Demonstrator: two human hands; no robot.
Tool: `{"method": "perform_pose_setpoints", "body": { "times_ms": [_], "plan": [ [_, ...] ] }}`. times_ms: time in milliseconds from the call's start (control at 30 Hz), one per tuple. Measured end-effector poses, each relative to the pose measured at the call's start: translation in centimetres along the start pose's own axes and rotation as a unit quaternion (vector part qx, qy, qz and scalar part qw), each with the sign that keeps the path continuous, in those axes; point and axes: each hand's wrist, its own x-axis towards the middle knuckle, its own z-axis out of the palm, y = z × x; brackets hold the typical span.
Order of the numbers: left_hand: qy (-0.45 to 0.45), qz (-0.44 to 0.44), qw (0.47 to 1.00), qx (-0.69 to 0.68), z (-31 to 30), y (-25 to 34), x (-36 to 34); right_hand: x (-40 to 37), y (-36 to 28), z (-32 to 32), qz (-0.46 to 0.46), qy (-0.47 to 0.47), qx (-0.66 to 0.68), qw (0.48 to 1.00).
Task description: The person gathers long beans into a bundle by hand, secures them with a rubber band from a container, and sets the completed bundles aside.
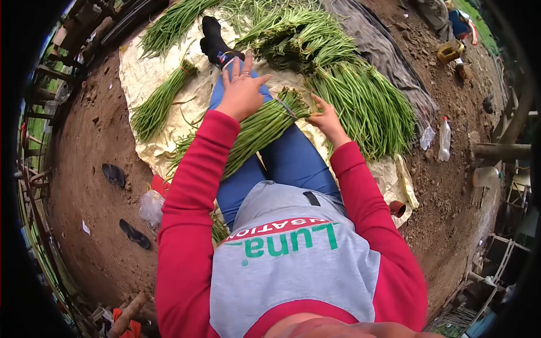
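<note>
A bundle of long green stalks (256, 135) lies across my thighs, with a thin tie (286, 107) around it near its cut end. My left hand (242, 93) is over the shin, fingers spread, close to the coloured bands (225, 58) around the ankle above a black sock (212, 37). Whether it touches the bands is unclear. At the cut end of the bundle is my right hand (327, 119), its thumb and forefinger apart, with the thumb close to the stalk ends.
A large pile of stalks (369, 107) is on the right of the pale sheet (160, 90); another bundle (160, 104) lies left. Sandals (134, 234) and a plastic bag (151, 207) are at left. A bottle (444, 139) and brown cup (397, 209) are at right.
</note>
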Motion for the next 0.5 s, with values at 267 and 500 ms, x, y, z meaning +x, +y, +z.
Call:
{"method": "perform_pose_setpoints", "body": {
  "times_ms": [267, 500],
  "plan": [
    [-0.259, -0.24, 0.934, -0.046, 2.7, -8.6, -3.5, -9.7, -8.0, 3.1, -0.408, 0.008, -0.252, 0.877],
    [-0.282, -0.151, 0.917, -0.238, 3.2, -8.4, -4.0, -11.9, -7.4, 8.5, 0.154, -0.35, 0.021, 0.924]
  ]
}}
